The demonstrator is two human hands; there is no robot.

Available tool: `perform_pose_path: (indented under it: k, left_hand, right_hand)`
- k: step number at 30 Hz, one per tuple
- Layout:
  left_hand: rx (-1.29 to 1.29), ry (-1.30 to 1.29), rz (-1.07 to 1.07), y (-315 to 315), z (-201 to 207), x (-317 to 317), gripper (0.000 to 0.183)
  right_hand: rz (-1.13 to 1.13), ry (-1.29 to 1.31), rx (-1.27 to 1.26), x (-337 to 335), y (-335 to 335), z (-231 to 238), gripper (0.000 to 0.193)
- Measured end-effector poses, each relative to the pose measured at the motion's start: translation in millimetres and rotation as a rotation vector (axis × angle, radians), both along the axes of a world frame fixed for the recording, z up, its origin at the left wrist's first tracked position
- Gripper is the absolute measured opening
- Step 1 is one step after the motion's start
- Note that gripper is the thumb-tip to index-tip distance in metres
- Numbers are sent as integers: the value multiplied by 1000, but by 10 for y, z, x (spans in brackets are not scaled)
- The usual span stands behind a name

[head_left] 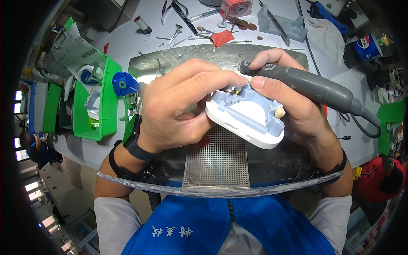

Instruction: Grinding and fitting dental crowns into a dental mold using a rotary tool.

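Note:
A dental model (272, 126) with a pale blue-grey arch on a white base is tilted between my two hands above the bench tray. My left hand (178, 102) is closed on its left side, fingertips at the front teeth. A cream tooth crown (279, 112) sits at the model's right end. My right hand (293, 93) has its thumb at the front teeth, beside my left fingertips. A dark grey rotary handpiece (314, 83) lies between that thumb and the raised index finger. The remaining right fingers are mostly hidden behind the model.
Below the hands is a metal bench tray with a perforated plate (216, 159). A green bin (108, 106) with papers stands left, beside a blue disc (125, 84). Burs, red paper (222, 38) and a grey-blue holder (280, 25) lie behind. The handpiece cable (367, 135) loops at right.

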State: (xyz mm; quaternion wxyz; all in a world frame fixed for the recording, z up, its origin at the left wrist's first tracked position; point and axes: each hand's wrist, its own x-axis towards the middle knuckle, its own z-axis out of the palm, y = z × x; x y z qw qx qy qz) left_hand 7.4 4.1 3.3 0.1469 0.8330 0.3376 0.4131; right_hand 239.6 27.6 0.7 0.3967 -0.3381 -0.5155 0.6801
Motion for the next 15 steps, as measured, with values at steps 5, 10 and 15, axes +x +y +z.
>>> perform_pose_path:
  k: [5,10,15]
  left_hand:
    - [-94,-48,14,-20,27,30,40]
    - [-51,-34,-8,7,-31,8,40]
    - [-46,-40,-16,14,-39,1,40]
  right_hand:
    - [-16,30,-26,-2,7,9,25]
    - [-13,15,-14,2,7,13,25]
    - [-11,7,18,1,8,-14,25]
